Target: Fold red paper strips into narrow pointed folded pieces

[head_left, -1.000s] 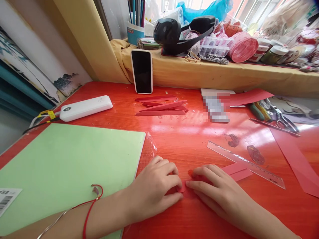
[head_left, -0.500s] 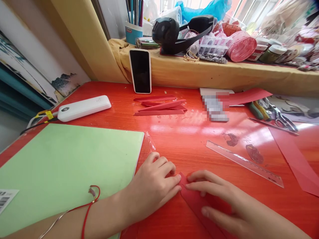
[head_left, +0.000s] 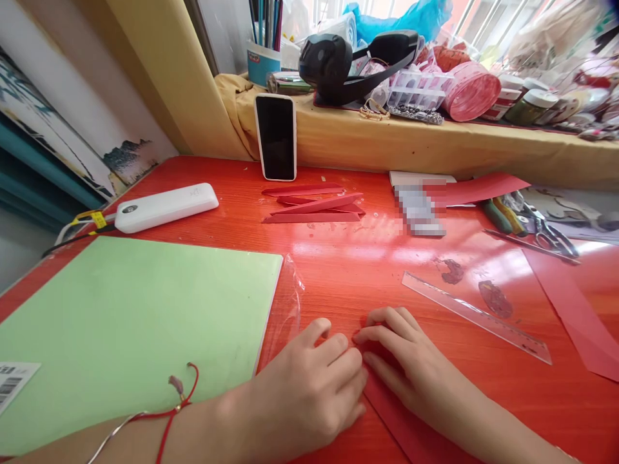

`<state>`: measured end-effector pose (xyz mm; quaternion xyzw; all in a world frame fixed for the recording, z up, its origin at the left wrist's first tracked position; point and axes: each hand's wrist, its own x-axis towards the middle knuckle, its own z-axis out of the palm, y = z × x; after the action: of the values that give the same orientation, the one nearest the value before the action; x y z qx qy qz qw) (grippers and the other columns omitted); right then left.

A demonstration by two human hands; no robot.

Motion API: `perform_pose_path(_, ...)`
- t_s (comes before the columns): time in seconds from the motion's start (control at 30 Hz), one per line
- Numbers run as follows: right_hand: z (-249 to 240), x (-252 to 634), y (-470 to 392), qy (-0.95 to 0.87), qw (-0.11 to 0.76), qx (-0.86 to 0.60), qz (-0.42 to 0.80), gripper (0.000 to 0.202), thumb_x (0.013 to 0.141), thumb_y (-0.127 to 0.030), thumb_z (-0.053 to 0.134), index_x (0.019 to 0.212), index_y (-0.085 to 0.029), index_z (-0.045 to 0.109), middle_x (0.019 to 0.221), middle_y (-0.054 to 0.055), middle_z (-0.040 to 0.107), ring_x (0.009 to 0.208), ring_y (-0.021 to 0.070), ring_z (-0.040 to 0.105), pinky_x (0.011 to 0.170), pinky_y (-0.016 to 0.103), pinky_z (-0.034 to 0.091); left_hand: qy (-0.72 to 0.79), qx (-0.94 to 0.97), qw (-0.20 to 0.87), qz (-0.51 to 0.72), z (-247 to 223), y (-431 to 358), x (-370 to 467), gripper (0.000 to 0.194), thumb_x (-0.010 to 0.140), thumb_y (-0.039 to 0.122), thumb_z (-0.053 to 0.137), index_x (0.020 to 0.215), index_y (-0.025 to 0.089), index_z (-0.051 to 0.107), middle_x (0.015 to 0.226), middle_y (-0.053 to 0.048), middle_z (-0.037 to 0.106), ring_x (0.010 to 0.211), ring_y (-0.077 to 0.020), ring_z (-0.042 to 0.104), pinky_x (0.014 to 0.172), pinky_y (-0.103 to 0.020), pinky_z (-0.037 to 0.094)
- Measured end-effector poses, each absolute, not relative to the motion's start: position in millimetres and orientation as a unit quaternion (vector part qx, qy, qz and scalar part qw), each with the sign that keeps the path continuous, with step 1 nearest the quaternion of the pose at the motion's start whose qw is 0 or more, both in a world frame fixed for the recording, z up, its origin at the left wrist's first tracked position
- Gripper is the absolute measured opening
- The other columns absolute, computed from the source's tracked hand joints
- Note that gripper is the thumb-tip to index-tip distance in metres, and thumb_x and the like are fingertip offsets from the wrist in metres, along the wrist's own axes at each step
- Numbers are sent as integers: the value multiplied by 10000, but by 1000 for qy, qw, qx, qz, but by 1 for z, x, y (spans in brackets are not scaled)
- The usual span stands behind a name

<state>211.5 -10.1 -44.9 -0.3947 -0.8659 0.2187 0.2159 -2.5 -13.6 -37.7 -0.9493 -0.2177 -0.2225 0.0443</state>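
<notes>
A strip of red paper (head_left: pixel 394 422) lies slantwise on the red table, running from between my hands to the bottom edge of the view. Curled fingers of my left hand (head_left: pixel 322 383) meet the strip's upper end from the left; their tips are partly hidden. From the right, my right hand (head_left: pixel 409 364) is closed over the same end, fingertips and thumb on the paper. The two hands nearly touch there. Several folded red paper strips (head_left: pixel 314 209) lie further back on the table.
Left of my hands lies a green pad (head_left: pixel 159 309) with clear plastic (head_left: pixel 293 296) at its edge. A clear ruler (head_left: pixel 476 317), scissors (head_left: pixel 551 232) and a flat red paper piece (head_left: pixel 570 316) are at right. Behind stand a phone (head_left: pixel 276 137) and a white power bank (head_left: pixel 167 207).
My right hand has moved up and closed over the paper's upper end. My left hand has shifted slightly down and right, its fingers more curled. The view has shifted slightly.
</notes>
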Motion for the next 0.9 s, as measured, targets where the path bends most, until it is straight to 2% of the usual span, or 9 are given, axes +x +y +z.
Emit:
perform_pose_path(0.13, -42, 210, -11, -868, 203, -401, 212, 160, 939, -41, 496, 949, -185, 564, 946, 72, 605, 842, 215, 565, 727, 371, 550, -188, -961, 28, -199, -36, -18, -3, 183, 969, 295, 622, 919, 135, 696, 904, -17, 644, 816, -201, 537, 813, -379, 402)
perform_pose_path(0.27, -42, 209, -11, -863, 218, -400, 218, 194, 907, -8, 487, 891, -188, 558, 898, 56, 613, 804, 196, 572, 700, 345, 549, -190, -962, 78, -182, -35, -26, -2, 198, 973, 285, 608, 870, 141, 698, 913, -50, 669, 824, -230, 560, 781, -393, 407)
perform_pose_path(0.43, -46, 215, -10, -851, 258, -385, 247, 271, 923, -30, 484, 1058, -224, 617, 916, 24, 688, 821, 157, 655, 718, 278, 575, -222, -954, 61, -194, -39, -28, 0, 231, 976, 326, 597, 972, 121, 705, 899, -55, 675, 808, -231, 566, 738, -383, 402)
perform_pose_path(0.57, -51, 217, -11, -832, 307, -407, 218, 351, 905, -39, 503, 1169, -257, 581, 873, -12, 707, 776, 121, 697, 704, 223, 581, -271, -937, 43, -218, -41, -28, 1, 262, 958, 387, 623, 993, 139, 699, 949, -62, 700, 835, -253, 581, 748, -394, 404)
perform_pose_path(0.73, -57, 214, -14, -834, 333, -400, 185, 370, 926, -59, 481, 1230, -264, 532, 856, -13, 726, 742, 130, 717, 690, 239, 594, -301, -924, 47, -229, -44, -33, 1, 299, 969, 439, 603, 980, 157, 702, 998, -74, 718, 856, -264, 595, 770, -397, 410)
perform_pose_path(0.9, -57, 215, -14, -861, 312, -364, 170, 292, 975, -88, 446, 1213, -239, 525, 898, 24, 737, 766, 154, 712, 668, 255, 588, -322, -917, 53, -230, -48, -39, 1, 316, 976, 447, 599, 1045, 156, 703, 1095, -76, 718, 930, -285, 609, 847, -418, 409)
